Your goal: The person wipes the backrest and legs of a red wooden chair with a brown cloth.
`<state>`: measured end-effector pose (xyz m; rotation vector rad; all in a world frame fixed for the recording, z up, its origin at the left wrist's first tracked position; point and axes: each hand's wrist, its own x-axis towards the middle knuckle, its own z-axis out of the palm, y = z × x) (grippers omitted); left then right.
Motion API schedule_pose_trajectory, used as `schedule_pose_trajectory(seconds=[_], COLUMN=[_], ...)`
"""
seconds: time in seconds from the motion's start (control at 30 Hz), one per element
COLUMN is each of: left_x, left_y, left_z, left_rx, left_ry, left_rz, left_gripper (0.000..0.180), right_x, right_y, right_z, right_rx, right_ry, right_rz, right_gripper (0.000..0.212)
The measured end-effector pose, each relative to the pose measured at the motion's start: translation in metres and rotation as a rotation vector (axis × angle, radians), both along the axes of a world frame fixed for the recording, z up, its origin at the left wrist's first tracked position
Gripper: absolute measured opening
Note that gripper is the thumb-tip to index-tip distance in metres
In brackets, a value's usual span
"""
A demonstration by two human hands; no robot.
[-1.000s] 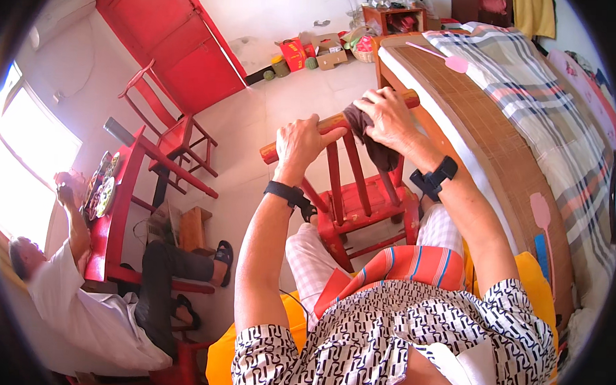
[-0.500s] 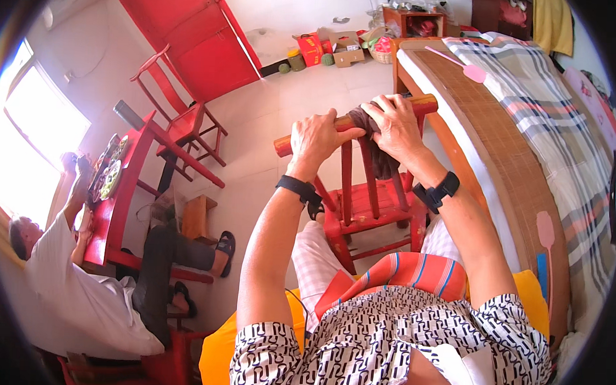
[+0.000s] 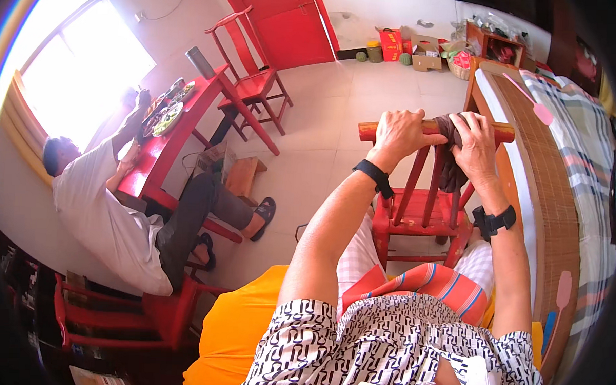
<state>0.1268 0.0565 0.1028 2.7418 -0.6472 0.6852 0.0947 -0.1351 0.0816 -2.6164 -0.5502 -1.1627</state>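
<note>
A small red wooden chair (image 3: 413, 222) stands in front of me, between my legs, its backrest towards the far side. My left hand (image 3: 403, 136) is closed round the left part of the worn top rail (image 3: 368, 131). A dark brown cloth (image 3: 452, 176) is draped over the rail and hangs down along the spindles. My right hand (image 3: 475, 145) presses the cloth against the rail, its fingers bent over the top. The left thumb reaches the cloth's edge. Black bands circle both my wrists.
At the left a person (image 3: 107, 206) sits at a red table (image 3: 143, 161) bearing plates of food. A red chair (image 3: 257, 85) stands behind it. A bed (image 3: 535, 194) with a woven mat runs along the right. Boxes (image 3: 427, 55) and a basket line the far wall.
My view has swung left, so the room, the chair and my hands appear farther right. Both hands remain on the rail, and the cloth still hangs there.
</note>
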Motion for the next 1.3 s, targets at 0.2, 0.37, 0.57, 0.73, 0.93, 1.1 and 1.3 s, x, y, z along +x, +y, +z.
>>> schedule_pose_trajectory(seconds=[0.2, 0.37, 0.57, 0.73, 0.93, 1.1, 1.3], left_x=[0.001, 0.004, 0.001, 0.002, -0.006, -0.007, 0.002], left_y=[0.0, -0.002, 0.0, 0.002, 0.003, 0.001, 0.006], left_z=[-0.001, -0.001, 0.003, 0.001, 0.013, 0.014, 0.005], left_rx=[-0.01, -0.01, 0.014, -0.079, -0.116, -0.4, -0.329], left_ry=[0.004, 0.007, 0.048, -0.003, 0.077, 0.116, 0.073], left_rz=[-0.007, -0.015, -0.018, -0.144, -0.259, -0.321, -0.287], left_gripper=[0.076, 0.075, 0.075, 0.087, 0.106, 0.074, 0.042], right_x=[0.001, 0.003, 0.005, 0.008, 0.012, 0.004, -0.017], right_y=[0.001, -0.002, 0.001, 0.0, 0.02, 0.047, 0.028], right_z=[-0.002, -0.001, 0.001, 0.01, 0.014, 0.019, 0.046], right_rx=[-0.006, -0.017, -0.014, 0.071, 0.463, 0.738, 0.512], right_ry=[-0.01, 0.016, 0.047, 0.139, 0.253, 0.345, 0.342], right_rz=[-0.014, -0.029, -0.033, 0.031, 0.323, 0.422, 0.637], right_gripper=[0.063, 0.063, 0.062, 0.051, 0.03, 0.023, 0.045])
